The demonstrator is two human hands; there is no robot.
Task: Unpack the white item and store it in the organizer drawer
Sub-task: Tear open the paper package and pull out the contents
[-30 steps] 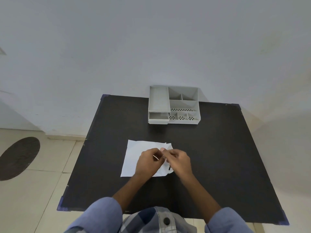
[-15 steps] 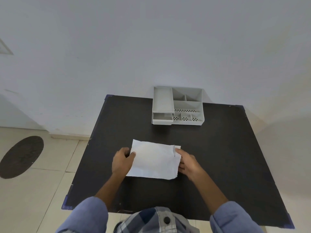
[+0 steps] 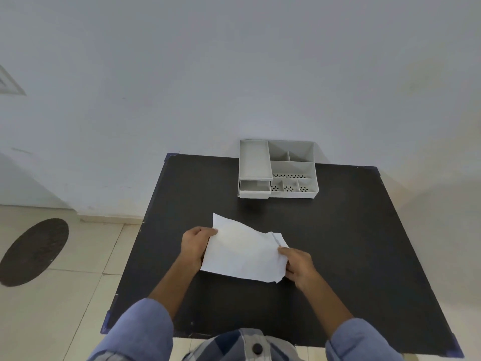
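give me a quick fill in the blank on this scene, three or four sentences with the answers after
1. The white packet is held at its two ends by ____ hands, the left hand and the right hand.
2. The grey organizer stands at the table's ____ edge, by the wall.
3. The organizer's drawer, at its front left, is ____.
4. The table top is ____ in colour.

Missing words: both; far; open; black

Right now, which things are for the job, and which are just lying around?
For the job:
- white packet, held at its edges by the left hand and right hand
- grey organizer, with its drawer slightly open

Just there:
- black table
- dark round mat on the floor
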